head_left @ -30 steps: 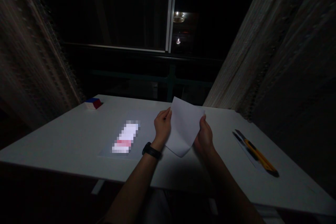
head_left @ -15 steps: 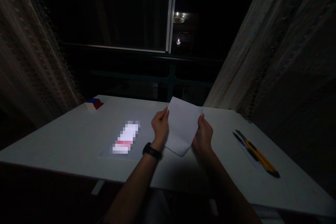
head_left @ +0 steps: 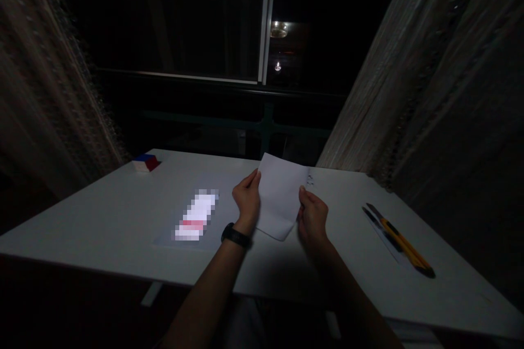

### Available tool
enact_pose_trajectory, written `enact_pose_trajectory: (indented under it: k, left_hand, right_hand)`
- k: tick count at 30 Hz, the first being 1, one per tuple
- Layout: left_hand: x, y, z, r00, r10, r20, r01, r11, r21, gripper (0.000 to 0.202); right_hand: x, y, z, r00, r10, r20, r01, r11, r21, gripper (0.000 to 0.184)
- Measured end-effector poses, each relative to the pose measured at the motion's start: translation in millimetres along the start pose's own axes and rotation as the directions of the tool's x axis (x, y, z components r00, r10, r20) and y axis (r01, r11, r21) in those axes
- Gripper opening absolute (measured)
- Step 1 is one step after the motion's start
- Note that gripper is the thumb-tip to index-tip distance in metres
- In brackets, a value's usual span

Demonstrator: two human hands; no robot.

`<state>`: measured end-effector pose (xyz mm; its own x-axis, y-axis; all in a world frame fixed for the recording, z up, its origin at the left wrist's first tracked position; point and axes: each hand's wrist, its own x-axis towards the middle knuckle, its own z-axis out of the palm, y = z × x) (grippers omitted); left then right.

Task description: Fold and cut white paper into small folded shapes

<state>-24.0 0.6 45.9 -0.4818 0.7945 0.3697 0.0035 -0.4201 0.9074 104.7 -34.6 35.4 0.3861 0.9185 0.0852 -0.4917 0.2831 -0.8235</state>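
A white sheet of paper (head_left: 279, 196) is held upright over the middle of a white table (head_left: 102, 218). My left hand (head_left: 246, 200), with a black watch on its wrist, pinches the paper's left edge. My right hand (head_left: 313, 216) grips its right edge, fingers curled round it. The sheet bows between the two hands, and its lower corner hangs just above the tabletop.
A lit phone screen (head_left: 196, 215) lies flat on the table left of my hands. A small red and blue block (head_left: 144, 162) sits at the far left corner. A yellow utility knife (head_left: 403, 244) and a dark ruler (head_left: 382, 232) lie to the right. Curtains hang on both sides.
My two hands have drawn closer together, and the paper between them looks narrower. Both hands have drifted slightly left.
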Motion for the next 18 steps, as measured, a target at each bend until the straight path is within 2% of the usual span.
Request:
enact_pose_trajectory:
  k: [4, 12, 18]
  left_hand:
    - [2.2, -3.2, -0.7, 1.0, -0.006, 0.004, 0.006, 1.0, -0.018, 0.031]
    - [1.9, -1.9, -2.0, 0.995, 0.082, 0.049, -0.086, 0.992, 0.088, 0.03]
    - [3.9, -1.1, -2.7, 0.996, 0.028, 0.089, -0.034, 0.997, 0.065, 0.028]
  right_hand:
    - [1.0, 1.5, -1.1, 0.999, -0.028, 0.018, 0.028, 1.0, -0.006, 0.031]
    - [-0.5, 4.3, -1.1, 0.999, -0.02, 0.035, 0.02, 1.0, 0.022, 0.031]
    - [3.2, 2.7, -3.4, 1.0, -0.024, 0.016, 0.024, 1.0, -0.011, 0.033]
